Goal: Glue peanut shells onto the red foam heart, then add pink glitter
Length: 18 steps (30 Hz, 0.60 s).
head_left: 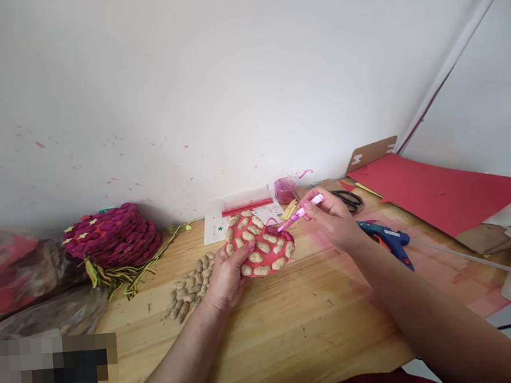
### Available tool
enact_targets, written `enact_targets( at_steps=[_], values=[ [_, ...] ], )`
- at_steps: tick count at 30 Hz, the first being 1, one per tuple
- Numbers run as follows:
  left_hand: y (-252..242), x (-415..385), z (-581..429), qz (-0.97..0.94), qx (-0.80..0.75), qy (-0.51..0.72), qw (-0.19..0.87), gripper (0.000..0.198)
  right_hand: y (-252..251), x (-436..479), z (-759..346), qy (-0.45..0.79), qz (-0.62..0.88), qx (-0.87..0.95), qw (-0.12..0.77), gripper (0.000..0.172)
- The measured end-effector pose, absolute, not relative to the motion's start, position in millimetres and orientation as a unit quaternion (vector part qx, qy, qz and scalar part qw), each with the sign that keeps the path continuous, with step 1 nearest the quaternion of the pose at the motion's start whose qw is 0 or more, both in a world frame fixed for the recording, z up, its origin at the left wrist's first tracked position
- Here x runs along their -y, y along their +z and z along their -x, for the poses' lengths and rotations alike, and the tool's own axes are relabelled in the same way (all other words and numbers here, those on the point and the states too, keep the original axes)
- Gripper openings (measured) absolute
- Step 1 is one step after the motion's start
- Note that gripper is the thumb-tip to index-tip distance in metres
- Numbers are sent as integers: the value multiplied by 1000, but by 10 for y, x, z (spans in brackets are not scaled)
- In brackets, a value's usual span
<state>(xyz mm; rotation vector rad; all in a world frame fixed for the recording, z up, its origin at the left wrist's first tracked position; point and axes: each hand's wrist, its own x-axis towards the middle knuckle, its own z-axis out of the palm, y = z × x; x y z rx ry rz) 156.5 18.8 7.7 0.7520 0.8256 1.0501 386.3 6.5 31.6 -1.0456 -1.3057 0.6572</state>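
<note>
My left hand (228,273) grips a round red card disc (231,259) by its lower left edge, thumb on top. Peanuts in their shells (261,270) are stuck over the disc, and a few at its upper right are coloured magenta. In my right hand (331,218) is a paintbrush (304,209) with a white, paint-smeared handle. Its tip touches the magenta peanuts (285,235). Behind the disc, a small clear cup of magenta paint (285,190) stands against the wall. A pile of loose peanuts (192,286) lies left of my left hand.
Stacked magenta peanut discs (116,236) with stars and green cords stand at the left, beside plastic bags (49,311). Black-handled scissors (347,199), a blue glue gun (388,240) with a cable, and red card sheets (439,187) lie at the right. The wall is paint-spattered.
</note>
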Motion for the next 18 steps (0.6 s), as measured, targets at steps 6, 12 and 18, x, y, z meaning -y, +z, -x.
enact_targets(
  at_steps=[6,12,18],
  values=[
    [96,-182,-1568,-344,-380,466,721,43,285,-84,-3884,290,453,553,636,32],
    [75,-196,-1549,-351,-369,465,724,42,280,-95,-3889,315,441,547,638,34],
    [36,-207,-1547,-355,-355,465,729,45,305,-73,-3877,320,440,549,634,33]
  ],
)
